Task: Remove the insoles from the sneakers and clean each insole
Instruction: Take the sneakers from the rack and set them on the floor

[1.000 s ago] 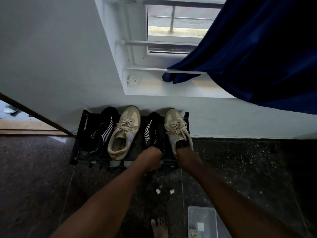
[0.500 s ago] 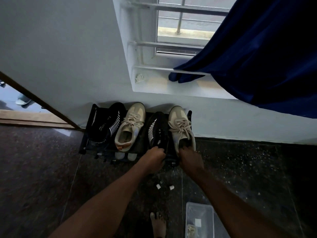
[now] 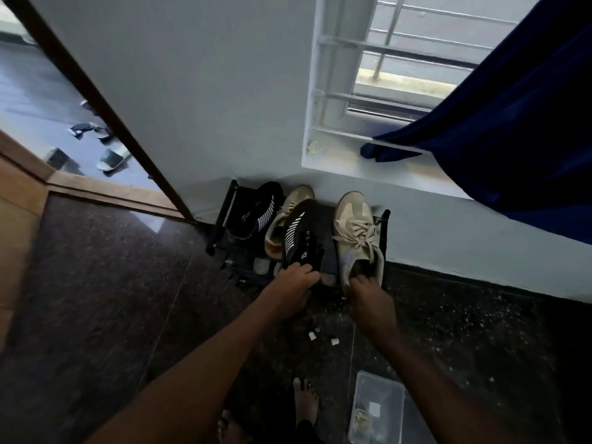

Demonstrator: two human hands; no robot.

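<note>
Black, white-striped sneaker point(image 3: 301, 238), its heel gripped by the left hand point(image 3: 294, 285), sits tilted over the front of the shoe rack point(image 3: 224, 219) by the wall. Just beside it, the right hand point(image 3: 368, 298) grips the beige laced sneaker point(image 3: 355, 238) at its heel opening.

Black sneaker point(image 3: 301, 238) with white slanted bars down the side and white lettering. Beige sneaker point(image 3: 352, 238) with paler cream laces and a faint bluish patch near the opening. Second black sneaker point(image 3: 256, 216), same white bars. Second beige sneaker point(image 3: 278, 225), orange tint inside the heel. Black rack point(image 3: 238, 248). Deep navy curtain point(image 3: 512, 123), plain. Dark floor point(image 3: 96, 299), flecked with pale specks. Pale grey-white wall point(image 3: 192, 91). Brown door frame point(image 3: 99, 100).
</note>
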